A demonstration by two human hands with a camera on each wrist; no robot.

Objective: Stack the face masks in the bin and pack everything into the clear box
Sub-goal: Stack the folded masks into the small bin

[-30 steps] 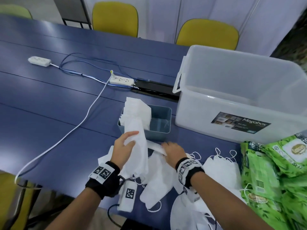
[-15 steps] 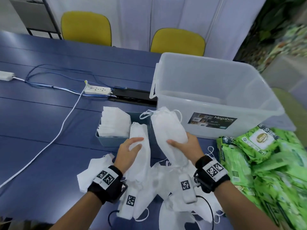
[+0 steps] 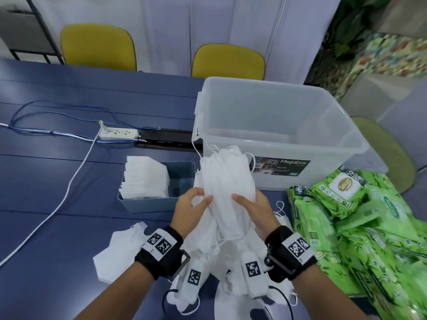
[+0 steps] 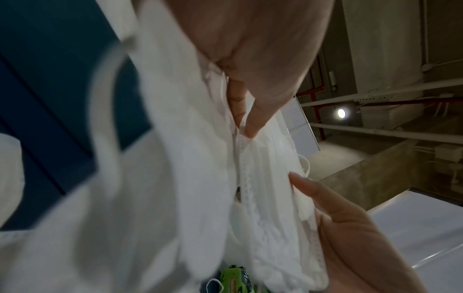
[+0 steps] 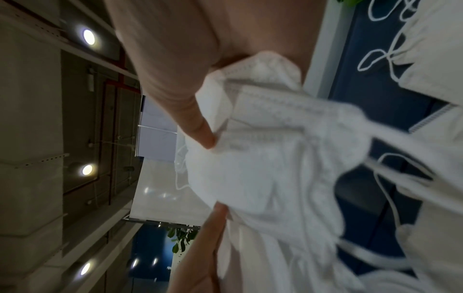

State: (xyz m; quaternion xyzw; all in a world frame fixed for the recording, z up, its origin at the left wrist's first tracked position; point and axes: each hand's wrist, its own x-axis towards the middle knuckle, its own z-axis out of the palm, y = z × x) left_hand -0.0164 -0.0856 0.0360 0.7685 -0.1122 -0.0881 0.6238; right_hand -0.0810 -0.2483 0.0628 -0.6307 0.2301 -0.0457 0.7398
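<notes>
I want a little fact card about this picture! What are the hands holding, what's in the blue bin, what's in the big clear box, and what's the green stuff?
left hand: grips the bundle of masks from the left
right hand: grips the same bundle from the right
bundle: lifted above the table, in front of the clear box
blue bin: a stack of masks fills its left part
clear box: nothing seen inside
green stuff: packs of wipes, piled to the right
loose masks: more lie on the table near the wrists
</notes>
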